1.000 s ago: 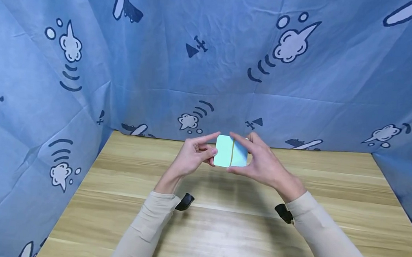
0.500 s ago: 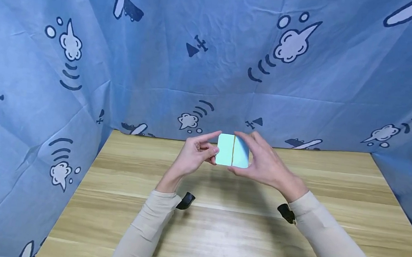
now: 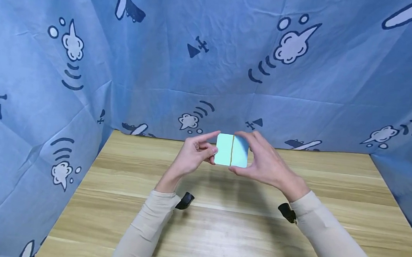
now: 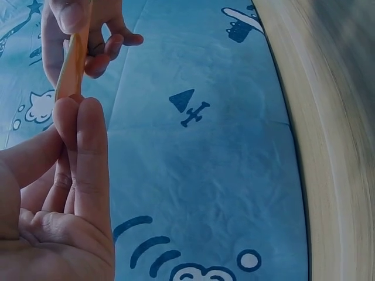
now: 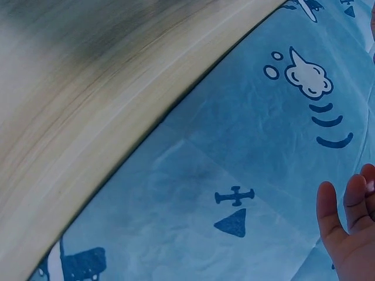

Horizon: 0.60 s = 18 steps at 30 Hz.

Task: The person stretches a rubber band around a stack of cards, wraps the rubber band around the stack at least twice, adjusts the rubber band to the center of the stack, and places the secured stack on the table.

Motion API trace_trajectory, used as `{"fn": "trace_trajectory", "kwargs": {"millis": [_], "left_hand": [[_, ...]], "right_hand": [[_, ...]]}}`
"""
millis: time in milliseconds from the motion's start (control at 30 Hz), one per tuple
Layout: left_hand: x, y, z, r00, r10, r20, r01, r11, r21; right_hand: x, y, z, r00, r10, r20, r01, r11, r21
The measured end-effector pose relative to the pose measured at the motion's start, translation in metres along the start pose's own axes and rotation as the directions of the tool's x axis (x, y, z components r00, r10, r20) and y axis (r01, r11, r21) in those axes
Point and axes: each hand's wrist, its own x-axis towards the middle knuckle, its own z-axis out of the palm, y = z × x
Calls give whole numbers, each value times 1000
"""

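Observation:
A thin, pale blue-green square card (image 3: 223, 150) with rounded corners is held up above the table in the head view. A narrow yellow-brown strip, like a rubber band (image 3: 231, 151), runs down its face. My left hand (image 3: 193, 155) pinches the card's left edge between thumb and fingers, the index finger reaching its top corner. My right hand (image 3: 265, 162) spans the right half, index finger at the top edge and thumb at the bottom, close to the band. Edge-on in the left wrist view, the card (image 4: 71, 73) looks orange. The right wrist view shows only some fingers (image 5: 329, 213).
A wood-grain table (image 3: 233, 237) lies below both hands. Blue printed cloth (image 3: 226, 65) hangs behind it and along both sides. A black wrist device (image 3: 185, 201) is on the left wrist, another (image 3: 287, 213) on the right.
The right index fingertip has shifted slightly right along the card's top edge, and its thumb tip slightly too. The card has risen a little. The left hand keeps its pinch.

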Motion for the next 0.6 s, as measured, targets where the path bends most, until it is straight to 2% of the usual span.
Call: {"fn": "trace_trajectory", "kwargs": {"millis": [367,600], "left_hand": [[1,2,0,1000,-18,16,18,1000,-3],[1,-5,-1,998,-58,1,58,998,14]], "right_hand": [[1,0,1,999,-31,8,31,999,37],[-3,10,2,997,34,63,-35,999,15]]}}
